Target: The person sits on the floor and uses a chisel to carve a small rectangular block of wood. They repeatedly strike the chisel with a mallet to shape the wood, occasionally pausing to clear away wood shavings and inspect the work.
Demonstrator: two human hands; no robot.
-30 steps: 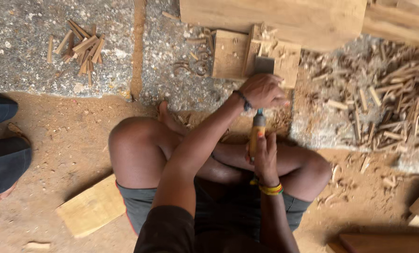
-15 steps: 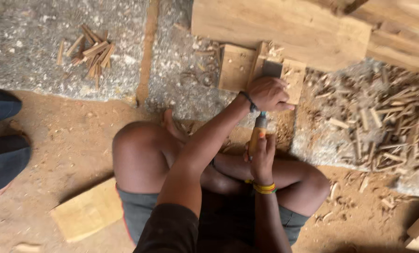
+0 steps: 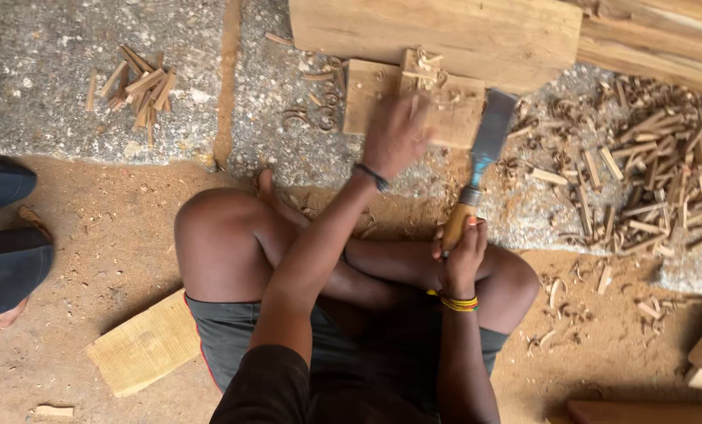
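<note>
chisel (image 3: 477, 177): wooden handle gripped in right hand (image 3: 462, 255), fist closed round it, blade tilted up beside small wood block (image 3: 371, 98) | left hand (image 3: 396, 135): blurred over block, finger pose cannot tell | block on gravel below large plank (image 3: 445, 31); shavings (image 3: 641, 165) to right; stick pile (image 3: 135, 86) far left

Small stick bundle (image 3: 135, 88) on concrete, flat board (image 3: 145, 343) on dirt

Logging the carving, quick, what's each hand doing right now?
Left hand: blurred over small flat wooden block; grip cannot be told.
Right hand: closed around wide steel chisel's wooden handle.
</note>
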